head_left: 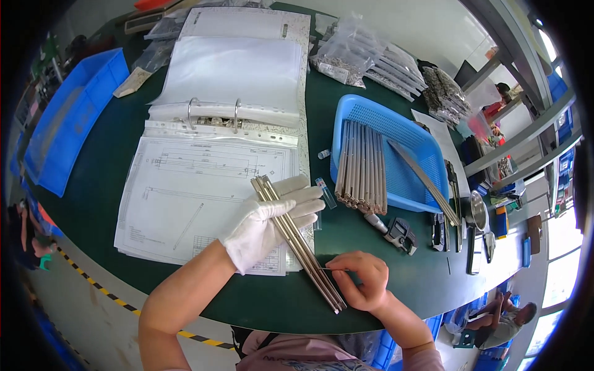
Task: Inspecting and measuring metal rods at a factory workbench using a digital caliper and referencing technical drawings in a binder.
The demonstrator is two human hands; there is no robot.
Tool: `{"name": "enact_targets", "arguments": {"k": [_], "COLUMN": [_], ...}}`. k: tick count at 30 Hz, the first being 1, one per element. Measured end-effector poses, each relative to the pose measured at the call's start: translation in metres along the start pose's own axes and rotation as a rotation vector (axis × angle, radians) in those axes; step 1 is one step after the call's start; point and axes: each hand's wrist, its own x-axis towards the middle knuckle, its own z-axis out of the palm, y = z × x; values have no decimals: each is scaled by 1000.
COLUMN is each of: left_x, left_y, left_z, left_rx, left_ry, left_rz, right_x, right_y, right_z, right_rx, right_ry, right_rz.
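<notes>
A small bundle of slim metal rods (298, 242) lies slantwise across the palm of my left hand (263, 226), which wears a white glove. The thumb rests over the rods while the other fingers stretch out to the right beneath them. Bare, my right hand (365, 281) is beside the rods' lower part, thumb and forefinger pinched on a thin, dark, pin-like piece (326, 268) that meets the side of a rod. Its exact kind is too small to make out. Under the left hand lies an open ring binder (213, 111) with a technical drawing (167, 204) in a clear sleeve.
At right, a blue basket (408, 133) holds many more rods (362, 164). A digital micrometer (396, 232) lies below it, near calipers (438, 232) and a metal bowl (476, 210). Bagged parts (346, 59) are behind; a blue bin (74, 117) stands left. Another person (504, 324) sits far right.
</notes>
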Motion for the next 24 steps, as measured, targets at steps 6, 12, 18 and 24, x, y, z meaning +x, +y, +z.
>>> {"name": "enact_targets", "arguments": {"k": [6, 12, 18, 24], "left_x": [2, -1, 0, -1], "left_y": [0, 4, 5, 5], "left_z": [1, 6, 4, 3], "left_rx": [0, 12, 24, 18], "left_ry": [-58, -39, -58, -84], "left_rz": [-21, -28, -19, -12], "right_x": [-11, -13, -18, -20], "right_y": [-2, -1, 0, 1], "right_z": [6, 6, 2, -6], "right_rx": [38, 28, 168, 282], "right_ry": [82, 57, 62, -39], "right_rz": [100, 87, 163, 602]}}
